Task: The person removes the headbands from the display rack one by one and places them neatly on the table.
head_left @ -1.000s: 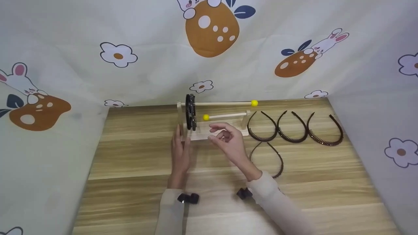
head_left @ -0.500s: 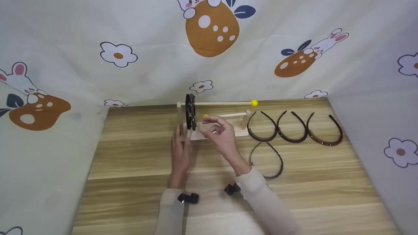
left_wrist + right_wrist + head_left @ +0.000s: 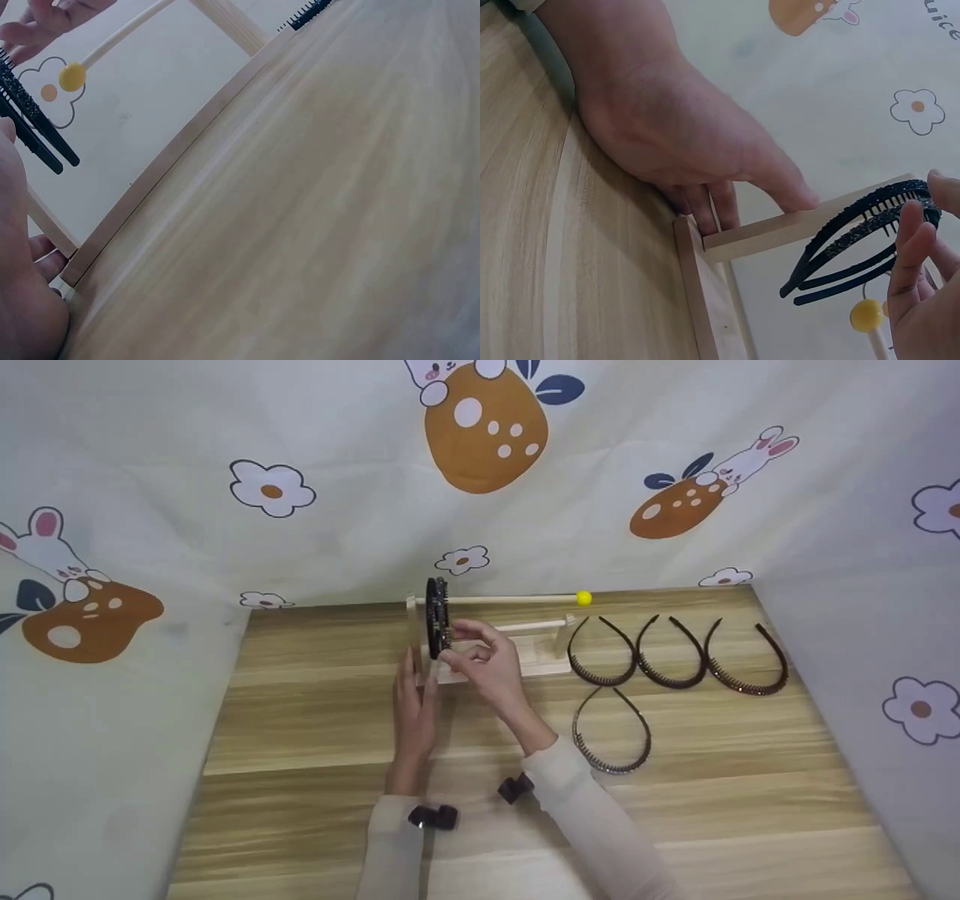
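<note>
My left hand grips the left upright post of a wooden stand, with its thumb on one side and fingers on the other. Black toothed headbands hang together on the stand's upper rod, close to that post. My right hand is at their right side, fingers bent, with thumb and index tips right at the headbands. In the right wrist view, fingertips overlap the toothed part of the headbands; I cannot tell whether they pinch one.
A yellow ball caps the upper rod's right end. A lower rod runs from the stand's right post. Several dark headbands lie on the table to the right, one nearer than the row behind. A patterned cloth rises behind the table.
My right hand has moved left along the stand to the hanging headbands, now covering the lower rod's yellow ball. My left hand has stayed at the left post.
</note>
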Available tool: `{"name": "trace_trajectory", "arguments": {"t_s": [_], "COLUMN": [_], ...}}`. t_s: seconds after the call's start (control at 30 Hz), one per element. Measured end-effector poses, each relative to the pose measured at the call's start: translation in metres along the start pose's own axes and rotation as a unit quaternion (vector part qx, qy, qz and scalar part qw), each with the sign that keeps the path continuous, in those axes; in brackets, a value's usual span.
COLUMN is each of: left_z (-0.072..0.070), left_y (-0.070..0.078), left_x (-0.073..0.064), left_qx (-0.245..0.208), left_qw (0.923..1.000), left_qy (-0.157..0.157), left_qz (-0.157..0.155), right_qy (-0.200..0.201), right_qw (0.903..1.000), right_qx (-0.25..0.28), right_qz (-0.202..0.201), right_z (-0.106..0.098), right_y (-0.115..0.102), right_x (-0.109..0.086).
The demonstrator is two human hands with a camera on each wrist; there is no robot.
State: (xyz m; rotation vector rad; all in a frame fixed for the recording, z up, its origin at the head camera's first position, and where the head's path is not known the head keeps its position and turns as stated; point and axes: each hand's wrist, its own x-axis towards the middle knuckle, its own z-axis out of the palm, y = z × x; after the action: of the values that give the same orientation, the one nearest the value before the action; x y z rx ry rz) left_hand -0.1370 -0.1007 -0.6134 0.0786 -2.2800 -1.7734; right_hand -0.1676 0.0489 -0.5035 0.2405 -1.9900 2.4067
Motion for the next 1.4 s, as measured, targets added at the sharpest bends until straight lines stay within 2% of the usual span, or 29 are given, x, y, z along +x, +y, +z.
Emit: {"name": "trace_trajectory", "arguments": {"t_s": [0.33, 0.67, 0.87, 1.03, 1.4], "left_z": [0.001, 0.000, 0.000, 0.000, -0.001], "left_y": [-0.001, 0.002, 0.002, 0.002, 0.001], "left_x": [0.001, -0.001, 0.000, -0.001, -0.001], "left_qx": [-0.005, -0.001, -0.013, -0.003, 0.016], "left_qw": [1.0000, 1.0000, 0.9997, 0.9996, 0.9996], "left_qy": [0.000, -0.003, -0.009, -0.006, -0.005], "left_qz": [0.000, -0.009, -0.021, -0.028, -0.024], "right_qy": [-0.007, -0.009, -0.008, 0.002, 0.035], "right_qw": [0.9998, 0.9997, 0.9991, 0.9986, 0.9988], "right_qx": [-0.019, -0.022, -0.040, -0.049, -0.023], "right_qz": [0.006, 0.009, -0.011, -0.016, -0.025], "right_z": [0.003, -0.001, -0.004, -0.005, -0.011], "right_y": [0.006, 0.003, 0.004, 0.005, -0.002], "right_x": [0.005, 0.007, 0.008, 0.007, 0.004]}}
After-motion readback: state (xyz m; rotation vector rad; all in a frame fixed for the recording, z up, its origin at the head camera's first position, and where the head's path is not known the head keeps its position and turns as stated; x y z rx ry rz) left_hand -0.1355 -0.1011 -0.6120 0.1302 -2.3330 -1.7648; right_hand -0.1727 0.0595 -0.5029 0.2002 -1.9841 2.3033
